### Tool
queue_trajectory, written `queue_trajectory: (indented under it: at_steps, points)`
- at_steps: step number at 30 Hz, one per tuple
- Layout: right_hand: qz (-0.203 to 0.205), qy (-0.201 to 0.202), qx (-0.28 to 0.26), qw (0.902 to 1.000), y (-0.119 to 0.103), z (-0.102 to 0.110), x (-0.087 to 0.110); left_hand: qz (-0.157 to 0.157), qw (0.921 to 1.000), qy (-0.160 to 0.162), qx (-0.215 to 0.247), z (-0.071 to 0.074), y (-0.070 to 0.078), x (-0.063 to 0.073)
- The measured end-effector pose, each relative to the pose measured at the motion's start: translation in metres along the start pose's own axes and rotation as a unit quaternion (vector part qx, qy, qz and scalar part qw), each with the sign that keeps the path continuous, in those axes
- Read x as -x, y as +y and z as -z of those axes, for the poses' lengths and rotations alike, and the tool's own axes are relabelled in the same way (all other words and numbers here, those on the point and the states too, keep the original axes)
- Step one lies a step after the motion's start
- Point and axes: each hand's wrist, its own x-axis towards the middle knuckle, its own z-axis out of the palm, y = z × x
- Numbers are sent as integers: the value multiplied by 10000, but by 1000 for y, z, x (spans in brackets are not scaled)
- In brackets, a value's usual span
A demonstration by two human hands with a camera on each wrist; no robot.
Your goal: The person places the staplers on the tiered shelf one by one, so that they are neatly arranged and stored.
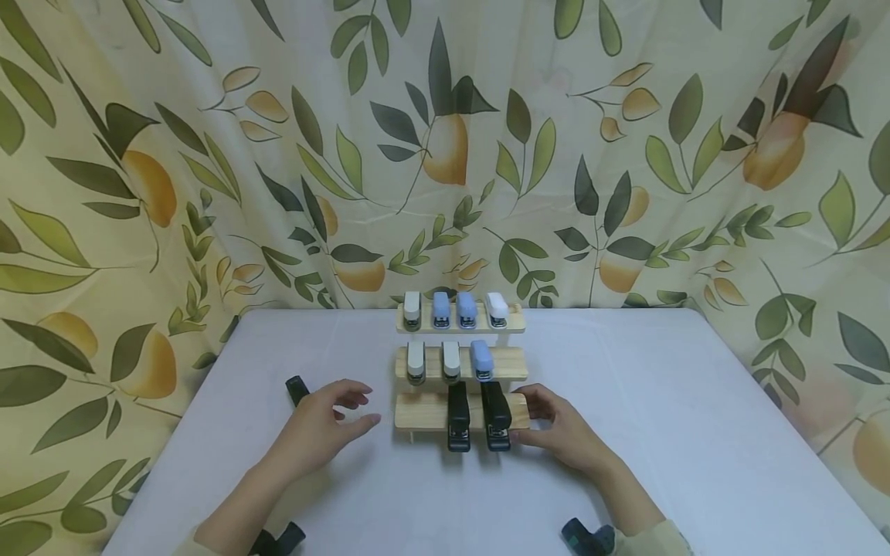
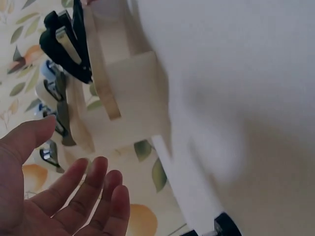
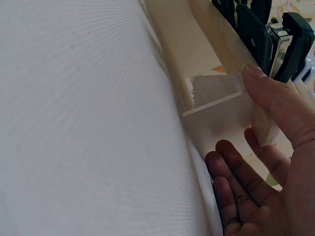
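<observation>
A three-tier wooden rack (image 1: 421,413) stands on the table, holding staplers. My right hand (image 1: 566,436) grips the right end of its lowest board (image 3: 266,125), thumb on the front edge and a finger behind. Next to that thumb is a black stapler (image 1: 497,417), with another black stapler (image 1: 459,421) to its left. My left hand (image 1: 320,421) is held apart from the rack's left end, fingers spread and loosely bent, with nothing in them. The middle tier carries two whitish staplers (image 1: 416,361) and one blue stapler (image 1: 481,359).
On the top tier sit two blue staplers (image 1: 441,309) between two white staplers (image 1: 497,309). A black object (image 1: 297,390) lies beyond my left hand, partly hidden by it. The white-covered table (image 1: 626,371) meets a leaf-and-fruit patterned curtain (image 1: 528,232) behind and at the sides.
</observation>
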Motion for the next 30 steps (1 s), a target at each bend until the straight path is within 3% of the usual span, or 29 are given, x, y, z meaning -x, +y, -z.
queue_trajectory:
  at_steps: [18,30]
  points:
    - [13,12,29,10000,0,1,0,-298,9973,-123,-664,35,-38,-9]
    - [-68,45,73,9999,0,0,0,-17,9955,-237,-916,49,-58,-13]
